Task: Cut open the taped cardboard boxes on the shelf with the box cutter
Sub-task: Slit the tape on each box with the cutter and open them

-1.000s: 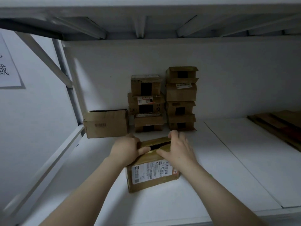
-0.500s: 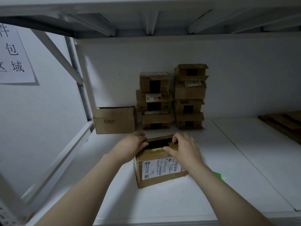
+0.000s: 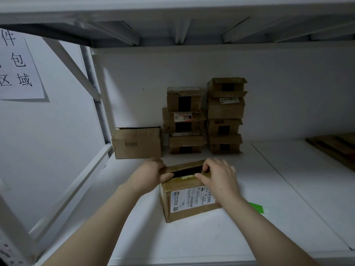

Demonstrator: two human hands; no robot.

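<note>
Brown box (image 3: 189,200) on the white shelf (image 3: 192,244), gripped at its open top by the left hand (image 3: 151,174) and the right hand (image 3: 219,175), green box cutter (image 3: 257,207) laid just beside

Arms fwd; left grip (image 3: 152,174), right grip (image 3: 219,176) pinch box (image 3: 189,212) flaps.

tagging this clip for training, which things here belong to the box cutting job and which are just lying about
Job: labelled box, its top flaps parted, gripped by left hand and right hand; green box cutter lying on the shelf right of it; left stack, right stack and side box behind.
Lying about: flat cardboard far right; paper sign upper left.
</note>
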